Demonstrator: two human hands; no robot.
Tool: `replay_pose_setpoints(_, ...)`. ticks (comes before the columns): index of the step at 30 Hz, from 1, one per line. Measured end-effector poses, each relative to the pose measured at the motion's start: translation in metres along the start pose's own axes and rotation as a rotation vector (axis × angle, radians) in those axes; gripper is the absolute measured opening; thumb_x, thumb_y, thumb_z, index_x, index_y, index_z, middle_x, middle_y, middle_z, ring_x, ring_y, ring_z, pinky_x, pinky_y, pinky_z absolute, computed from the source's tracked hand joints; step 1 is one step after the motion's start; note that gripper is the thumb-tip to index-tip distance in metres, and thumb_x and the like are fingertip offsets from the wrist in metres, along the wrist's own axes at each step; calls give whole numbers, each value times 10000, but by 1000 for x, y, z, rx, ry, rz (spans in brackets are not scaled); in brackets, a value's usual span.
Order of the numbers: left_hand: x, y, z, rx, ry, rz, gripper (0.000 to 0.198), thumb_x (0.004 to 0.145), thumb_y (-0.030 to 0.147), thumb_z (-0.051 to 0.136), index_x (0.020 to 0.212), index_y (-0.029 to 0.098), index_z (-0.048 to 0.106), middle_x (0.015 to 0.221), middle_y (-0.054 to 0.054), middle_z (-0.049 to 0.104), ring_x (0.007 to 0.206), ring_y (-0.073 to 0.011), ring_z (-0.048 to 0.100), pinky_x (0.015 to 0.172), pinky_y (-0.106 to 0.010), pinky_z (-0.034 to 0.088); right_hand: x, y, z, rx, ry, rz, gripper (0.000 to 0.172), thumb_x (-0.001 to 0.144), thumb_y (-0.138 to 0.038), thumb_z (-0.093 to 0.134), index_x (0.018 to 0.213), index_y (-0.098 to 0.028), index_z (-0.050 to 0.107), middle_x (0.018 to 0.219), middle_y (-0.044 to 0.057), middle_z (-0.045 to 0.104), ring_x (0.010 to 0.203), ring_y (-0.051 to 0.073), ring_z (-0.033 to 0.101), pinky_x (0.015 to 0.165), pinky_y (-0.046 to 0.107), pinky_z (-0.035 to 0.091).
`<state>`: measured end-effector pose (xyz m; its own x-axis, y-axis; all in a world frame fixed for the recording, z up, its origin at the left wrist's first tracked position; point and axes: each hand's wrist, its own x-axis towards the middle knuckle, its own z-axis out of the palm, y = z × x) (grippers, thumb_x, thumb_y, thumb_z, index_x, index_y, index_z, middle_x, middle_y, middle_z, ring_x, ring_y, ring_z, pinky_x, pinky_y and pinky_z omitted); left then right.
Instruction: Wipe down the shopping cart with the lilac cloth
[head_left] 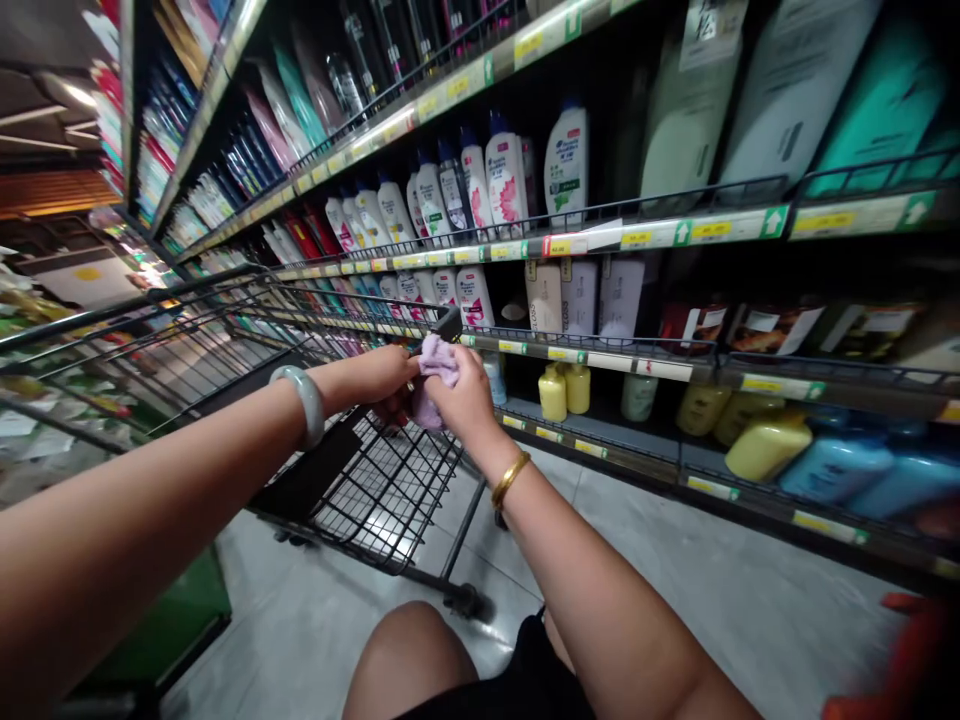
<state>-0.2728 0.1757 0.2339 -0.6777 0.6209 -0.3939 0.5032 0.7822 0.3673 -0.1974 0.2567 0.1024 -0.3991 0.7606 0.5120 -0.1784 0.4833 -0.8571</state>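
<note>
A light purple cloth [437, 362] is bunched up between my two hands, in front of the shopping cart's handle end [447, 322]. My right hand [466, 395] is closed around the cloth, thumb toward its front. From the other side my left hand [384, 376] meets the cloth with curled fingers, partly in shadow and partly hidden. A lower fold of the cloth hangs between the hands. I cannot tell whether the cloth touches the cart. A pale bangle [309, 400] circles my left wrist, and a gold bracelet [511, 479] my right.
The black wire shopping cart [375, 490] stands just ahead, its wheel [465, 600] on the grey tiled floor [300, 620]. Shelves of bottles line the right, with yellow bottles [553, 392] low down. My knee [411, 660] is below. Something red [885, 660] shows blurred at lower right.
</note>
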Motion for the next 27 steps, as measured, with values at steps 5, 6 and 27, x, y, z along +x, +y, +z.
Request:
replay_pose_setpoints(5, 8, 0, 3, -14, -14, 12, 447, 1039, 441, 319, 1208, 109, 566, 713, -140, 745, 597, -264, 735, 584, -358, 609, -6, 25, -3, -189, -72, 226, 292, 786, -203, 707, 1076, -212, 675, 1130, 83, 677, 1000, 218, 662, 917, 325, 540)
replay_pose_setpoints(6, 8, 0, 3, -16, -12, 10, 441, 1033, 422, 329, 1230, 103, 560, 722, -143, 749, 601, -267, 739, 588, -368, 614, -7, 31, -4, -221, -93, 320, 279, 791, -223, 717, 1067, -207, 681, 1110, 87, 683, 981, 222, 667, 896, 324, 540)
replay_pose_setpoints(27, -3, -16, -6, -190, -211, 170, 452, 931, 351, 555, 1345, 190, 469, 970, -104, 786, 804, -243, 775, 784, -378, 627, 9, 4, -12, 131, -85, 105, 354, 804, -296, 675, 1153, -243, 655, 1135, 27, 742, 1003, 186, 688, 907, 287, 546)
